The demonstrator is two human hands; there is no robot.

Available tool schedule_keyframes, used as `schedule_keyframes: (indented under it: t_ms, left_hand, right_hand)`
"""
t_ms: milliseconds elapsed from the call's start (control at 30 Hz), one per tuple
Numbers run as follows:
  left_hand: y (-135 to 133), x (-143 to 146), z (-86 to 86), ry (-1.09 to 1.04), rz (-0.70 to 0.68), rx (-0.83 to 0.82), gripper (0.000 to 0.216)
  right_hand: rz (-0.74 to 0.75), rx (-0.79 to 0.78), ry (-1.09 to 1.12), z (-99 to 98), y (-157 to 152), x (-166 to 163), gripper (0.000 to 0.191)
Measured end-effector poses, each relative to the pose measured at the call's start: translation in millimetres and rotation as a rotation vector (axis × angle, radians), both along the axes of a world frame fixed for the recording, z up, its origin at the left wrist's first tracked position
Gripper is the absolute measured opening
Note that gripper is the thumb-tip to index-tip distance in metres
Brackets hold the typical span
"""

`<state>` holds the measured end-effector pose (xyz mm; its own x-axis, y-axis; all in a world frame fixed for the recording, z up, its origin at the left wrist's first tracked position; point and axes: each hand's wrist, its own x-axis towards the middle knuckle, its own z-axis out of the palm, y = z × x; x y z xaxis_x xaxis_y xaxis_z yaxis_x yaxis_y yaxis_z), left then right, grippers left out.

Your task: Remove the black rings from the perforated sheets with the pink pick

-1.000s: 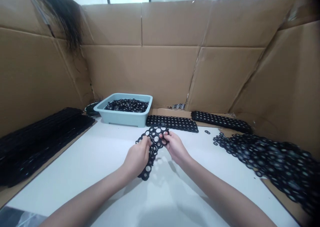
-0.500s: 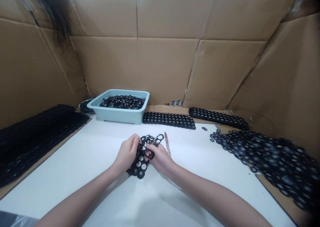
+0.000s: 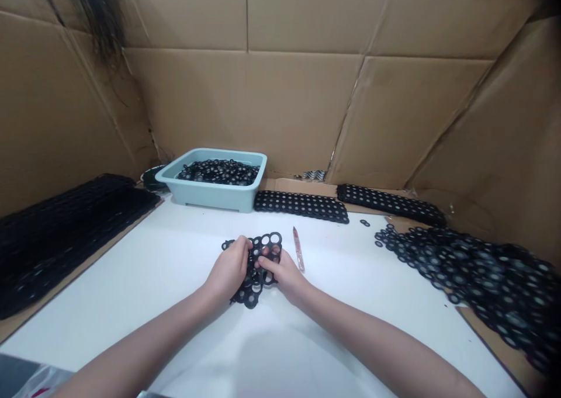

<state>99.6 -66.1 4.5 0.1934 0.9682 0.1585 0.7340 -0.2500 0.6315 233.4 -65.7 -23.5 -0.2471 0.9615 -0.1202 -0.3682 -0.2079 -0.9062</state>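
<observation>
Over the white tabletop, a crumpled black sheet of joined rings [image 3: 250, 298] is held between my two hands. My left hand [image 3: 228, 267] is closed on its left part, with thumb and fingers pinching near the middle. On the other side my right hand [image 3: 287, 274] grips the sheet, thumb on top and some fingertips showing through the holes. Part of the sheet hangs down below the hands, and a row of rings stands up above the right one. Just right of the hands lies a slim, pointed reddish tool [image 3: 298, 249], its kind unclear.
A light blue basin [image 3: 210, 194] full of black ring pieces stands at the back. Flat perforated black strips [image 3: 302, 205] lie beside it. Loose black rings [image 3: 482, 275] are heaped at right, and a dark stack [image 3: 65, 234] lies at left. Cardboard walls [image 3: 298, 106] enclose the table [image 3: 197, 351].
The sheet has been turned and spread somewhat between my hands, so its upper rings show more flatly. Both hands keep hold of it. The whole view has shifted slightly.
</observation>
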Motion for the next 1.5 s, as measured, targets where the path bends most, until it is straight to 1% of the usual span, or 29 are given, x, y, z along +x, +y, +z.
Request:
schedule_keyframes:
  t_ms: [133,233,333,400,467,533,567,600,667,733,867,933,1033,1067,1100,1133,1200,1267,1300,1333,1367,1400,1467,1500]
  left_hand:
    - [-3,3,-6.5,-0.043,-0.036,-0.078,0.023]
    - [-7,7,-9.7,-0.067,-0.050,-0.093,0.017]
    - [-5,7,-9.4,-0.100,-0.068,-0.124,0.017]
    - [1,1,-5.7,-0.161,-0.068,-0.128,0.021]
    - [10,-9,0.7,-0.248,0.005,-0.061,0.025]
    - [18,-20,8.2,-0.313,0.162,0.067,0.026]
    - [20,-24,11.6,-0.317,0.224,0.120,0.026]
    - [20,-25,14.3,-0.298,0.253,0.153,0.026]
    - [15,-22,16.4,-0.214,0.209,0.166,0.025]
    - [7,-13,14.1,-0.129,0.105,0.147,0.023]
    - [-5,3,4.9,-0.076,-0.057,0.060,0.025]
    - [-5,2,2.5,-0.073,-0.050,0.081,0.025]
    - [-1,-4,1.2,-0.038,0.070,0.266,0.022]
    - [-1,-5,0.5,-0.017,0.086,0.297,0.021]
    - [-1,-4,-0.6,0.007,0.077,0.291,0.020]
    - [-2,-3,-2.0,0.029,0.047,0.246,0.019]
    - [-4,2,-4.7,0.041,-0.040,0.089,0.019]
    - [-4,6,-5.3,-0.001,-0.123,-0.056,0.021]
    - [-2,5,-4.1,-0.036,-0.142,-0.089,0.023]
    - [1,2,-1.9,-0.071,-0.133,-0.085,0.024]
    - [5,-2,1.3,-0.107,-0.088,-0.045,0.026]
    - [10,-9,5.1,-0.141,-0.014,0.024,0.027]
    - [19,-22,13.1,-0.228,0.197,0.176,0.030]
    - [22,-28,16.4,-0.269,0.278,0.229,0.030]
  right_hand:
    - [0.008,0.015,0.040,-4.2,2,1,0.031]
    - [0.001,0.031,0.004,-7.0,3,2,0.024]
    - [0.004,0.009,0.005,-6.0,2,2,0.018]
    - [0.027,-0.009,0.026,-4.4,0,1,0.016]
    - [0.044,-0.032,0.020,-3.3,-2,0,0.012]
    - [0.060,-0.060,-0.001,-2.9,-3,0,0.007]
    - [0.071,-0.067,-0.006,-2.9,-3,0,0.004]
    - [0.083,-0.067,-0.005,-2.8,-3,-1,0.005]
    - [0.092,-0.042,-0.004,-2.0,-3,-1,0.014]
    - [0.094,0.007,-0.021,-0.4,-3,-1,0.022]
    - [0.123,0.080,-0.093,4.7,-4,0,0.026]
    - [0.118,0.091,-0.111,6.5,-5,0,0.026]
    - [0.050,0.097,-0.134,6.6,-3,1,0.024]
    - [0.030,0.103,-0.150,6.0,-3,1,0.024]
    - [0.026,0.115,-0.167,5.3,-2,2,0.024]
    - [0.036,0.130,-0.181,4.5,-2,2,0.025]
    - [0.078,0.156,-0.198,3.1,-3,2,0.028]
    - [0.121,0.168,-0.216,2.1,-4,2,0.030]
    - [0.137,0.166,-0.219,1.6,-5,2,0.030]
    - [0.148,0.155,-0.221,1.2,-6,2,0.029]
    - [0.150,0.134,-0.222,0.8,-6,2,0.028]
    - [0.142,0.100,-0.220,0.5,-7,2,0.027]
    - [0.122,0.018,-0.212,0.0,-8,3,0.027]
    - [0.129,0.000,-0.210,-0.1,-8,3,0.028]
